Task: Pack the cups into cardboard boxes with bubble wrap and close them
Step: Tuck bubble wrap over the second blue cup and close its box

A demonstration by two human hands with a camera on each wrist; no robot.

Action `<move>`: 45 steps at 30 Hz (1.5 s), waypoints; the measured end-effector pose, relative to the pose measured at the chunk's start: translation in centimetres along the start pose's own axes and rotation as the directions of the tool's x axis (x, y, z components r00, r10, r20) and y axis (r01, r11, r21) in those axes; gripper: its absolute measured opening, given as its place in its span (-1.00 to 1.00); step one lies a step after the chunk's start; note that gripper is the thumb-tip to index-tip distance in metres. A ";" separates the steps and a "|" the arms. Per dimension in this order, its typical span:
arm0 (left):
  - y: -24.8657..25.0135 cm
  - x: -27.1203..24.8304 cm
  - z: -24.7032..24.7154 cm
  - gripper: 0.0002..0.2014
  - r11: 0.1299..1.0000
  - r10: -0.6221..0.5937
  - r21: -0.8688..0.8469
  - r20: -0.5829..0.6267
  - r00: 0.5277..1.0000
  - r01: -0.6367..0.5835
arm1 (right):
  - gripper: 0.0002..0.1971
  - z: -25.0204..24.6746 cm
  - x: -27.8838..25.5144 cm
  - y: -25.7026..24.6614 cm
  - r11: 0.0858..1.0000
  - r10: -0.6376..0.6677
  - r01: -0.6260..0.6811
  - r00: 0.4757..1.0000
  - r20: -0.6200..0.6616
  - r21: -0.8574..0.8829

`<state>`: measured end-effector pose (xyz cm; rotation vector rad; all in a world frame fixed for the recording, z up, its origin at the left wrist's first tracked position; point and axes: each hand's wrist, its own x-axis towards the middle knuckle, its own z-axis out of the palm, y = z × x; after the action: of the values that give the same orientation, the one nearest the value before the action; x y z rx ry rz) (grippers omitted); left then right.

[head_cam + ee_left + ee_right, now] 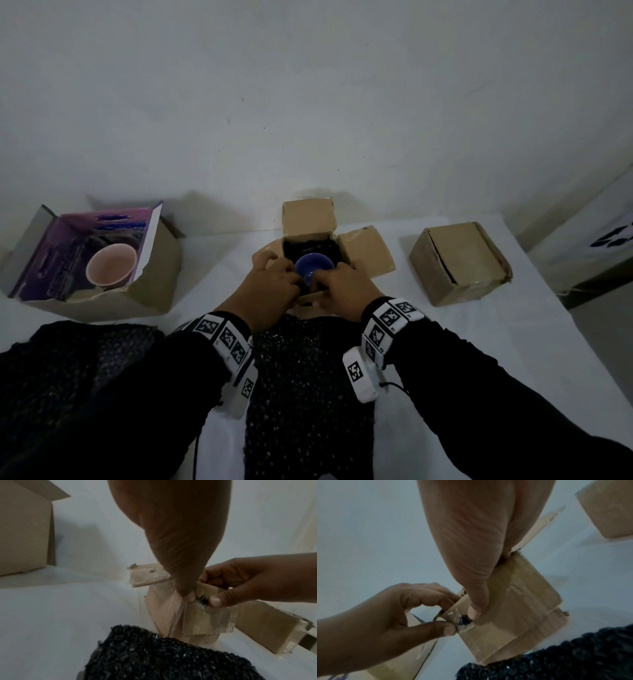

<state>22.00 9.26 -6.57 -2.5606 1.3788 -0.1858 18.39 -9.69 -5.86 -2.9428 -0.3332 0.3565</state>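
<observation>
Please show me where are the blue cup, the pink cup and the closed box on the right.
blue cup (313, 270): head view, on its inside bottom.
pink cup (110, 271): head view, on its inside wall.
closed box (459, 253): head view, on its top flap.

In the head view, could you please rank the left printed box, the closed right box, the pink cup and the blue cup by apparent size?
1. Left printed box.
2. Closed right box.
3. Pink cup.
4. Blue cup, partly hidden by both hands, so its rank against the pink cup is unsure.
</observation>
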 end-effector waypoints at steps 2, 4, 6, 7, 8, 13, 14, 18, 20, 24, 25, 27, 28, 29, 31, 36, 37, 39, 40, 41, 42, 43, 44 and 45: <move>0.0 -0.1 0.4 -0.68 0.996 -0.047 -0.073 -0.049 0.998 0.044 | -0.77 0.3 0.1 0.2 0.999 0.006 -0.006 1.000 -0.001 0.036; 0.0 0.0 0.5 -0.64 0.996 -0.036 -0.086 -0.060 0.998 0.030 | -0.76 0.4 0.1 0.3 0.999 0.000 0.000 1.000 0.010 0.044; -0.1 0.1 0.6 -0.73 0.999 0.011 -0.045 -0.045 0.999 -0.013 | -0.76 0.4 0.3 0.3 0.999 -0.013 0.012 1.000 0.014 0.035; -0.1 0.1 0.7 -0.76 0.999 0.020 -0.035 -0.037 0.999 -0.022 | -0.75 0.4 0.3 0.4 0.999 -0.019 0.019 1.000 0.009 0.026; 0.0 0.0 0.9 -0.78 0.999 0.020 -0.033 -0.033 0.999 -0.021 | -0.75 0.4 0.2 0.4 1.000 -0.029 0.029 1.000 -0.005 0.011; -0.1 0.2 0.8 -0.82 1.000 -0.007 -0.027 -0.046 0.999 0.006 | -0.72 0.7 0.0 0.5 0.992 -0.069 0.065 0.997 -0.031 -0.112; -0.4 0.3 0.5 -0.82 1.000 -0.010 -0.023 -0.045 0.999 0.009 | -0.73 0.6 0.0 0.5 0.989 -0.081 0.077 0.996 -0.026 -0.126; -0.6 0.5 0.4 -0.80 0.999 -0.047 0.023 -0.047 0.998 0.048 | -0.75 -0.4 -0.6 1.4 0.979 -0.097 0.070 0.987 -0.131 -0.192; -0.1 0.3 0.6 -0.80 0.993 -0.100 0.050 -0.061 0.993 0.103 | -0.67 0.1 -1.1 2.1 0.972 -0.087 0.052 0.985 -0.146 -0.231; 0.6 -0.4 0.3 -0.80 0.989 -0.144 0.032 -0.087 0.986 0.148 | -0.65 1.0 -1.7 1.6 0.961 -0.092 0.073 0.994 -0.061 -0.265; 0.7 -0.5 0.2 -0.80 0.988 -0.150 0.010 -0.101 0.983 0.152 | -0.68 1.1 -1.9 1.4 0.968 -0.099 0.081 0.993 -0.063 -0.239; 1.0 -0.9 0.4 -0.78 0.986 -0.168 -0.032 -0.130 0.977 0.165 | -0.74 1.3 -2.7 1.4 0.980 -0.132 0.099 0.972 -0.196 -0.171; 1.4 -1.4 0.5 -0.75 0.981 -0.191 -0.060 -0.150 0.970 0.184 | -0.76 1.6 -3.6 1.4 0.983 -0.151 0.110 0.941 -0.304 -0.148; 1.8 -2.0 0.7 -0.69 0.971 -0.231 -0.106 -0.173 0.958 0.215 | -0.78 2.0 -4.5 1.2 0.984 -0.166 0.125 0.906 -0.390 -0.128; 2.8 -3.4 1.0 -0.58 0.925 -0.346 -0.240 -0.219 0.912 0.294 | -0.84 3.9 -6.5 0.7 0.978 -0.208 0.185 0.872 -0.443 -0.094; 5.4 -7.7 2.5 -0.43 0.732 -0.609 -0.453 -0.099 0.787 0.510 | -0.51 9.1 -9.0 -1.1 0.996 0.073 -0.067 0.993 -0.089 0.066; 6.0 -8.5 3.0 -0.38 0.685 -0.644 -0.464 -0.027 0.764 0.561 | -0.38 9.8 -9.4 -1.3 0.987 0.149 -0.148 0.989 -0.012 0.056; 7.3 -10.4 4.0 -0.26 0.582 -0.683 -0.486 0.143 0.716 0.652 | -0.41 10.4 -9.8 -1.7 0.968 0.213 -0.214 0.977 0.016 0.128; 8.0 -11.2 4.6 -0.21 0.520 -0.688 -0.510 0.225 0.690 0.685 | -0.51 10.4 -10.0 -1.9 0.958 0.212 -0.210 0.977 0.013 0.193; 8.6 -11.9 5.0 -0.15 0.448 -0.683 -0.546 0.302 0.665 0.708 | -0.61 10.3 -10.0 -2.1 0.946 0.200 -0.196 0.980 0.008 0.257; 9.1 -12.5 5.3 -0.09 0.378 -0.664 -0.583 0.371 0.650 0.719 | -0.68 9.9 -10.2 -2.3 0.926 0.194 -0.188 0.981 0.012 0.328; 9.3 -12.9 5.5 -0.02 0.324 -0.641 -0.612 0.419 0.643 0.721 | -0.74 9.4 -10.3 -2.6 0.898 0.188 -0.178 0.982 0.014 0.403; 9.3 -13.0 5.6 0.05 0.284 -0.624 -0.628 0.452 0.637 0.724 | -0.78 8.7 -10.4 -2.9 0.870 0.175 -0.156 0.984 0.002 0.467; 9.1 -13.1 5.5 0.11 0.232 -0.609 -0.646 0.487 0.626 0.728 | -0.81 7.9 -10.4 -3.2 0.845 0.160 -0.126 0.987 -0.021 0.520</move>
<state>8.61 16.11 -14.28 -3.6878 0.0615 0.6713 5.93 -8.10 -10.65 -2.4399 0.0024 0.3109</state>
